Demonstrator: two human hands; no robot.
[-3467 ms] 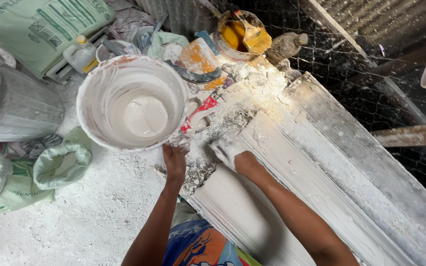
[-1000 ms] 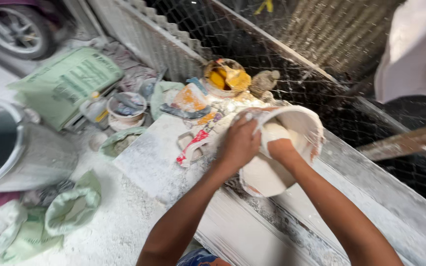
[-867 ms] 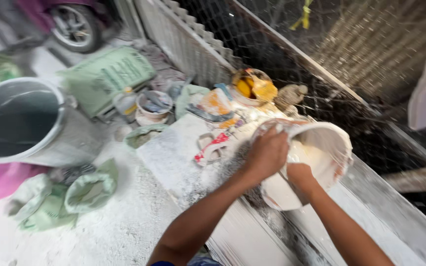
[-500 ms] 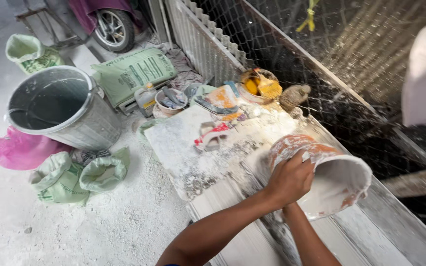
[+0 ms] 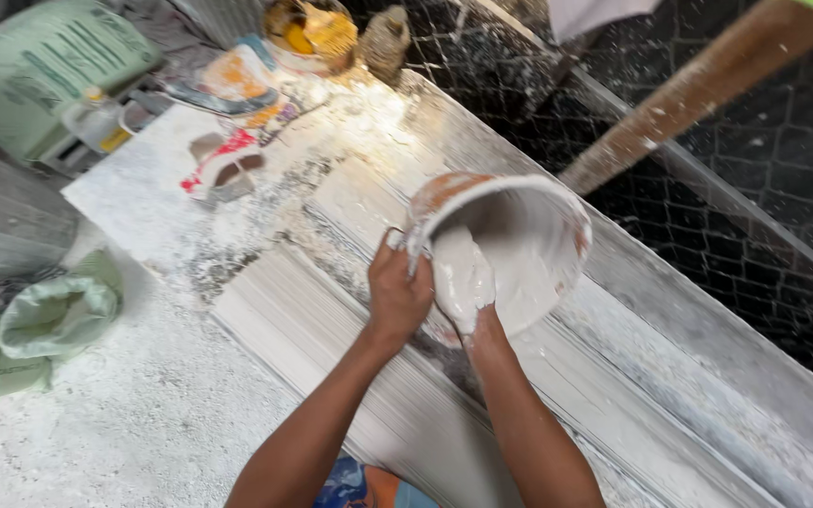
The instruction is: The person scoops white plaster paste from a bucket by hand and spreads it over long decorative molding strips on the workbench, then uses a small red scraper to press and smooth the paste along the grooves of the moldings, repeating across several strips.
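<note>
Left grip: closed around the near rim of the white bucket.
Right grip: inside the bucket, plaster-coated; closure cannot be told.
Bucket: tipped toward the person, over the long white moulding.
Bucket appearance: white paste inside, orange-stained outer wall.
</note>
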